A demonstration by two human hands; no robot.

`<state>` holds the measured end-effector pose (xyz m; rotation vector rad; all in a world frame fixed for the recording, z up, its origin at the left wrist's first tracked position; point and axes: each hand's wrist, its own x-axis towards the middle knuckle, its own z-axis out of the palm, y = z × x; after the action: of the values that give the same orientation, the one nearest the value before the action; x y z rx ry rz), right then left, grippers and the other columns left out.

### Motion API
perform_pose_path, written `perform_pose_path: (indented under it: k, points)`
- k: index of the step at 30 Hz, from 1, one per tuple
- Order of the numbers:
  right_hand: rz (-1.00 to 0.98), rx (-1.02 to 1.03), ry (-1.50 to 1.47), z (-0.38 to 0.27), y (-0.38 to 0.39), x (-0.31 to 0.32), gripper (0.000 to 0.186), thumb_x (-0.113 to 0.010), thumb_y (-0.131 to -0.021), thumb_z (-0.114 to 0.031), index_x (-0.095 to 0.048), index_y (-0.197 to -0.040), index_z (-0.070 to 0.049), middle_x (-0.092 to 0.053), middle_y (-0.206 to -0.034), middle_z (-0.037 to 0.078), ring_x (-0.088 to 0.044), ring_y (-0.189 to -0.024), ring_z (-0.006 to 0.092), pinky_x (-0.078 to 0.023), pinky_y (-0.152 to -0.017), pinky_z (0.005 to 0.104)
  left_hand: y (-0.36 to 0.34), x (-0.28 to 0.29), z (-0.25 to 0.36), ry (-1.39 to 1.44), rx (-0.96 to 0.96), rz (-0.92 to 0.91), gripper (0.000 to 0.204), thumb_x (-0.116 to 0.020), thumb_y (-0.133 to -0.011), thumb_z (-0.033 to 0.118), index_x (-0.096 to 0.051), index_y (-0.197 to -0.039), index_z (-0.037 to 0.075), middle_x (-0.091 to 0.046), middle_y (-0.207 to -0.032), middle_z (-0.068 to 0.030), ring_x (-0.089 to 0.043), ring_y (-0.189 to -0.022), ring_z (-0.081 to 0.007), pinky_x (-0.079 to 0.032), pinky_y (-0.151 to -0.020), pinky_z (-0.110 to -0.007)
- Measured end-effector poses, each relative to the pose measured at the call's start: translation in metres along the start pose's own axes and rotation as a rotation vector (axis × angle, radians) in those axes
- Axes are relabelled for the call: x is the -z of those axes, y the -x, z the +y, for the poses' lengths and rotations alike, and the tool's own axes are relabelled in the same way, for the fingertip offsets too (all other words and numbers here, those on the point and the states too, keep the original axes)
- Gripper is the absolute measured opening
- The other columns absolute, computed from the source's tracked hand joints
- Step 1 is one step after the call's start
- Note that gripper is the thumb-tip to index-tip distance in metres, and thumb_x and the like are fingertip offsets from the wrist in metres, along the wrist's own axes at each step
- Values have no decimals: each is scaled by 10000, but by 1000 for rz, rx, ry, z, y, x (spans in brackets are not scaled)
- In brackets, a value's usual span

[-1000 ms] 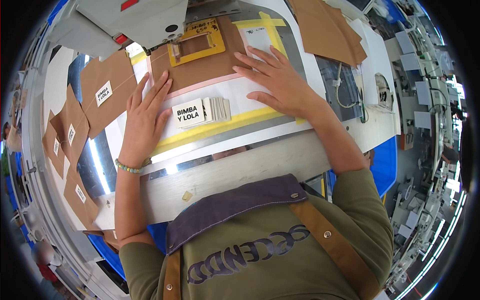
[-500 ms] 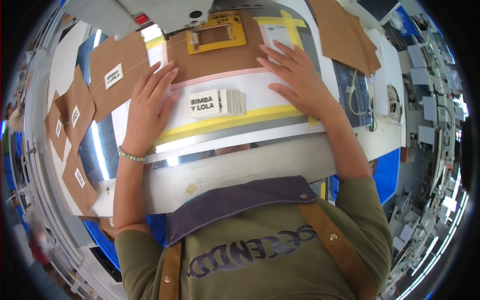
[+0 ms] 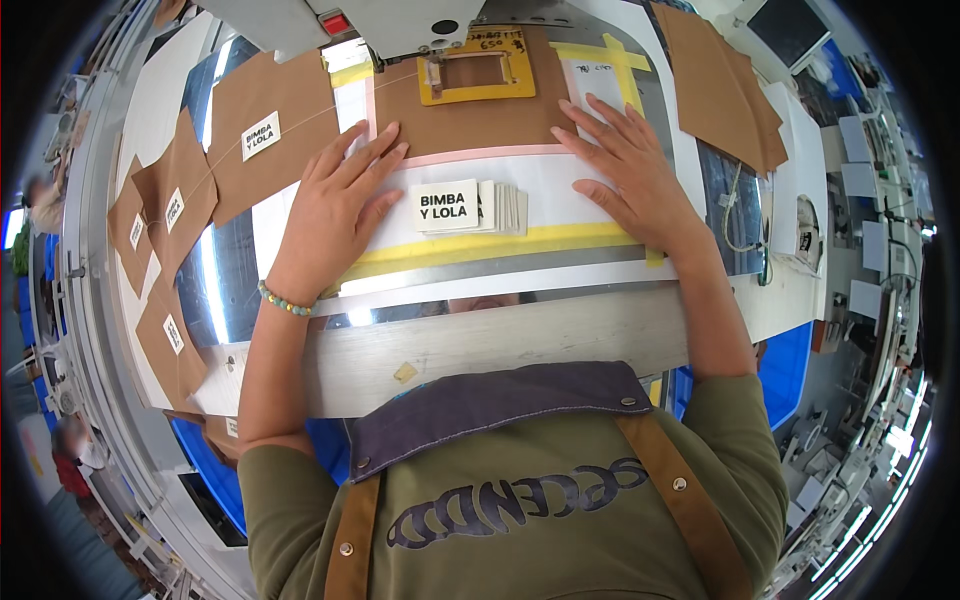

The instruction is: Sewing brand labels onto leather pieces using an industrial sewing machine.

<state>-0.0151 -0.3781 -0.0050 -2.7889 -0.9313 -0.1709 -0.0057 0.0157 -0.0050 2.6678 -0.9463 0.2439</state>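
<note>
A brown sheet [image 3: 480, 125] lies under the machine head, its near edge along a pink strip. My left hand [image 3: 335, 205] rests palm down with fingers spread, fingertips at the sheet's left edge. At the right edge my right hand [image 3: 632, 185] lies flat with its fingers apart. Neither hand holds anything. On top of the sheet sits a yellow rectangular frame [image 3: 480, 97] with a window in it. Between my hands, on the white board, stands a fanned row of white labels [image 3: 445, 205] with black print.
The sewing machine head [image 3: 430, 35] overhangs the far side. To the left, several brown pieces with white labels [image 3: 262, 136] are linked by a thread. A stack of brown sheets [image 3: 715, 95] lies at far right. Blue bins [image 3: 788, 375] show below the table edge.
The whole view has shifted, so table and hands appear farther right. My hands stay flat at the brown sheet's two edges, with no clear movement against it.
</note>
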Motion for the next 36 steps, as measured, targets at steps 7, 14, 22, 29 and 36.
perform_pose_path:
  k: [7, 14, 22, 29, 36]
  points:
    - [5, -13, -21, 1, 4, 2, 572, -590, -1120, -456, -562, -1626, -191, -425, -1766, 43, -325, -1652, 314, -175, -1374, 571, -6, 4, 2, 14, -14, -35, 531, -757, -993, 146, -669, -1514, 96, -609, -1633, -41, -517, -1524, -352, -445, -1253, -474]
    - [158, -19, 4, 20, 6, 19, 494, -710, -1058, -324, -669, -1513, -135, -538, -1687, 47, -426, -1597, 303, -294, -1320, 539, -5, -1, -2, 55, -11, 4, 494, -740, -978, 79, -695, -1470, 65, -618, -1623, -70, -541, -1504, -367, -457, -1248, -474]
    - [387, 117, -113, -27, -5, 60, 322, -825, -965, -209, -792, -1267, -102, -772, -1332, 60, -688, -1281, 296, -536, -1099, 480, -2, 9, 5, 199, 66, 82, 408, -707, -1016, 76, -722, -1423, 40, -713, -1481, -113, -589, -1456, -364, -474, -1219, -462]
    - [238, 295, -217, -88, -39, 15, 472, -819, -941, -394, -732, -1261, -59, -727, -1346, 131, -657, -1311, 316, -454, -1166, 503, -5, 27, 35, 396, 2, 7, 721, -922, -805, 149, -682, -1478, 52, -716, -1459, -149, -639, -1375, -362, -511, -1156, -459]
    - [185, 237, -305, -89, -55, 1, 344, -842, -920, -291, -719, -1159, -77, -750, -1216, 104, -682, -1221, 313, -470, -1151, 510, 3, 16, 33, 386, 26, 31, 644, -928, -814, 120, -722, -1422, 62, -732, -1406, -156, -678, -1305, -359, -551, -1110, -449]
